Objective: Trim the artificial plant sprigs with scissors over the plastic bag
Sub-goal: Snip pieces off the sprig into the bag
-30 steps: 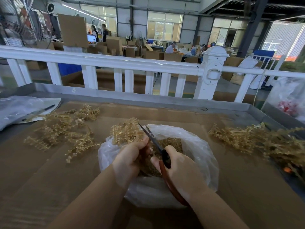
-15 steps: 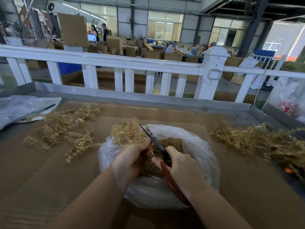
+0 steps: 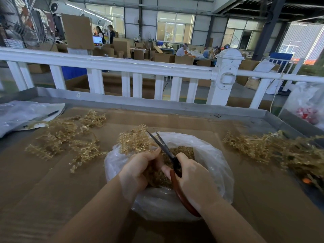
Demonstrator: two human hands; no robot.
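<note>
Mid-trim: the left hand (image 3: 138, 168) grips a golden sprig (image 3: 134, 140) over the plastic bag (image 3: 215, 160), while the right hand (image 3: 192, 174) holds the scissors (image 3: 164, 148), blades parted beside the stem — next, probably, closing them squarely so the cutting drops into the bag.

A white railing (image 3: 122, 65) with a capped post (image 3: 226, 74) crosses the scene behind the metal-edged worktable (image 3: 228, 112). Beyond lies a warehouse hall — stacked cardboard boxes (image 3: 122, 48), tall windows (image 3: 175, 28) letting in daylight at the far wall, a dark steel column (image 3: 266, 28) to the right, a caged fan (image 3: 22, 20) far left.
</note>
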